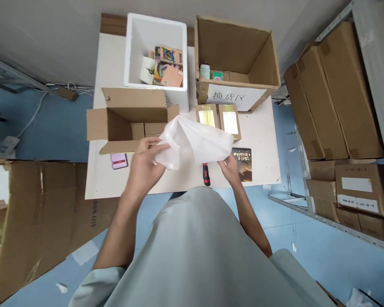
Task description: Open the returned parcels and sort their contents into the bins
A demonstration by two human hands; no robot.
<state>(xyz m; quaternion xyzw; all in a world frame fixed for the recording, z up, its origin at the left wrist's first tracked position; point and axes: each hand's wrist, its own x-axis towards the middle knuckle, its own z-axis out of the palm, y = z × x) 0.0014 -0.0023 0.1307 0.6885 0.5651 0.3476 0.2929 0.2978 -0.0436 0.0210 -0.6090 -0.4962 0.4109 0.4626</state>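
Both hands hold a white bag (195,143) above the surface (262,128): left hand (147,160) pinching its left end, right hand (231,167) gripping its right corner.

On the worktop (262,170), centre frame, I see the foam box (137,55) at the top, with the big carton (237,47) to its right. The open carton (128,115) lies below the foam box, two packets (230,122) below the big carton, a book (245,166) lower still, and a cutter (206,175) left of it. The bag (195,143) overlaps the middle.
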